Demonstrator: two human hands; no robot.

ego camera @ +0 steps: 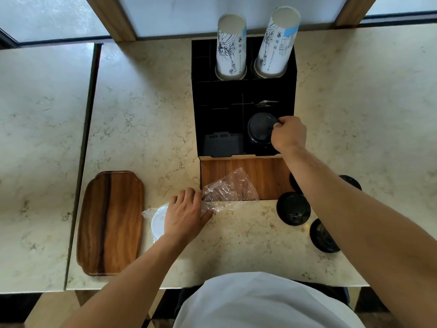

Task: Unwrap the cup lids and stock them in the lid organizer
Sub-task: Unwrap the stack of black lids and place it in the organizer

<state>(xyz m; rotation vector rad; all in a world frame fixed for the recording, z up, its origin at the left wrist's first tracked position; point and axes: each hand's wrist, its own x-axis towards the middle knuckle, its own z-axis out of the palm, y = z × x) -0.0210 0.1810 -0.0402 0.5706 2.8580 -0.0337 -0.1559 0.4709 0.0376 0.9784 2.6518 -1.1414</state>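
Observation:
The black lid organizer (203, 129) stands at the back of the marble counter, its wooden front panel facing me. My right hand (287, 136) reaches into its front right compartment and grips the edge of a stack of black lids (259, 129). My left hand (186, 215) presses on a clear plastic wrapper (230, 189) lying in front of the organizer. White lids (158, 221) still inside the wrapper show just left of that hand. Loose black lids lie on the counter at the right: one (293, 208) in front of the organizer, another (322, 237) nearer me.
Two tall stacks of printed paper cups (231, 47) (276, 42) stand upside down in the organizer's back slots. A wooden tray (111, 222) lies at the left. A seam (82, 162) divides the counter. More black lids (351, 182) peek out behind my right forearm.

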